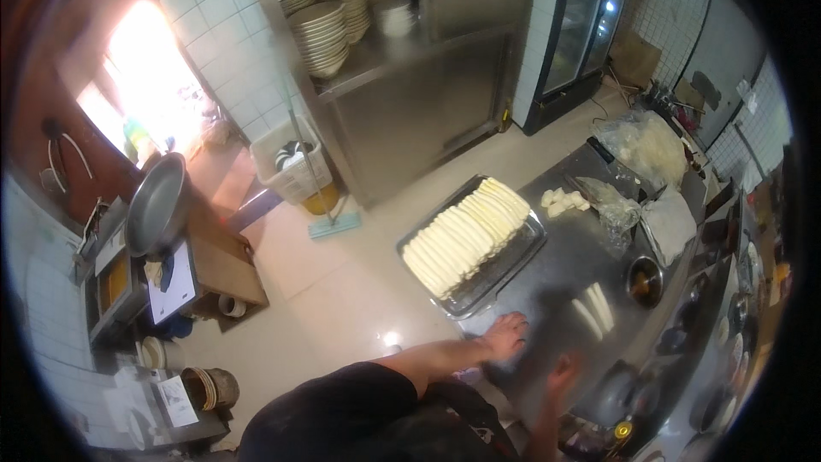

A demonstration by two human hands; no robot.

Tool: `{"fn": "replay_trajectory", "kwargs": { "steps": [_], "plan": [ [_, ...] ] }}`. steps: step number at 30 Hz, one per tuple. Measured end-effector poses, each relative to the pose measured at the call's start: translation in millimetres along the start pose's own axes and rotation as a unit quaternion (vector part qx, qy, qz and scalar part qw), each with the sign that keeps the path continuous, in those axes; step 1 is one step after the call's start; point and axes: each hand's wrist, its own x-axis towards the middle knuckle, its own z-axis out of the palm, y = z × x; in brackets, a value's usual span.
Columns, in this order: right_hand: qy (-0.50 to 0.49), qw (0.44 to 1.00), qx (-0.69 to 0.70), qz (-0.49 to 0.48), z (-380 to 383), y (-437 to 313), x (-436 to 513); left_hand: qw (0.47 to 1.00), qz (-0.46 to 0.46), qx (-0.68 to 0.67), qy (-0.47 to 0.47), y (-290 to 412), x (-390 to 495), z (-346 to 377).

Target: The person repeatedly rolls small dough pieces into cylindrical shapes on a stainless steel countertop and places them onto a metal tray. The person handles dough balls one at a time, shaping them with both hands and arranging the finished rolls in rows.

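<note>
My left hand (505, 336) is over the near edge of a dark metal counter (542, 269), back upward, fingers slightly apart, with nothing seen in it. To its right, my right hand (564, 371) is blurred by motion above the counter; its fingers are indistinct. Beyond both hands lie a few pale dough strips (596, 311). A rectangular metal tray (507, 276) beyond my left hand carries a tight row of long dough rolls (465, 237). Small dough pieces (564, 203) rest beside the tray. Near the strips stands a metal bowl (644, 282) with something orange-brown inside.
Clear plastic bags (648, 147) and a pale cloth-like bundle (669, 221) crowd the counter's far end. Across the tiled floor stands a steel cabinet (410, 122) with stacked plates (319, 38). A mop (333, 224) leans by a white basket (288, 167). A large wok (156, 205) sits at left.
</note>
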Motion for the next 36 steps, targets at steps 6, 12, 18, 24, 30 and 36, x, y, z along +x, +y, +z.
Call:
{"fn": "replay_trajectory", "kwargs": {
  "steps": [6,12,18,24,30,36],
  "plan": [
    [-0.134,0.941,-0.304,-0.063,3.1,-18.5,-58.8,0.994,0.02,0.111,-0.013,-7.9,8.7,-11.1],
    [0.028,0.947,-0.307,-0.085,17.0,16.9,124.2,0.992,0.011,0.113,-0.049,12.9,13.3,-36.2],
    [-0.235,0.927,-0.223,-0.19,-0.8,13.4,-79.4,0.995,0.03,0.097,-0.02,13.3,15.2,-42.1],
    [-0.029,0.961,-0.262,-0.088,42.7,-12.5,106.5,0.992,0.005,0.105,-0.065,13.3,15.3,-38.3],
    [-0.357,0.85,-0.374,-0.098,11.5,-60.6,-27.2,0.989,0.12,-0.041,-0.073,34.5,-10.2,3.4],
    [-0.08,0.951,-0.243,-0.176,28.7,10.3,71.9,0.983,0.174,0.027,-0.045,64.6,166.8,50.6]
  ]
}}
